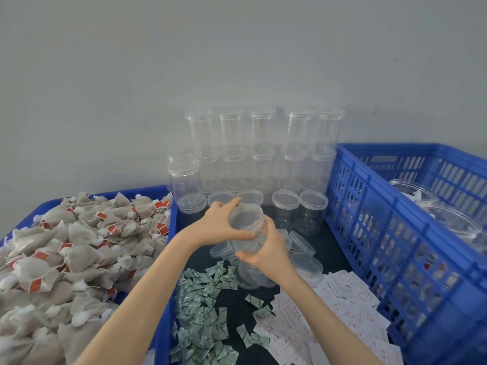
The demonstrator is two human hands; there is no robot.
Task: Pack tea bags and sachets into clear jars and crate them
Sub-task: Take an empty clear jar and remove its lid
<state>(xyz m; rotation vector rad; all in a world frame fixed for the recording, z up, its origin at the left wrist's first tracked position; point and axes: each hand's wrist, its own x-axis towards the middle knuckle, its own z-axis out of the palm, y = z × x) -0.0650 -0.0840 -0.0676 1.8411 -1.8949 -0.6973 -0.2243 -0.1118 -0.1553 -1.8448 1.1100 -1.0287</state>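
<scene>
Clear cylindrical plastic jar (246, 230), upright axis tipped slightly toward the viewer, above the dark table's far-centre: left hand (224, 223) fingers grasp its clear round lid (245, 216) (apparently for unscrewing), right hand (266, 250) fingers clasp the body below.

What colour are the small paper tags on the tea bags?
Red, on the grey mesh tea bags' small paper tags; head view.

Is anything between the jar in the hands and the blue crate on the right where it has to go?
Nothing visible blocks it. The clear plastic jar, held by left hand and right hand, sits above the loose clear lids. The blue slatted plastic crate is open-topped; only its near wall must be cleared.
</scene>
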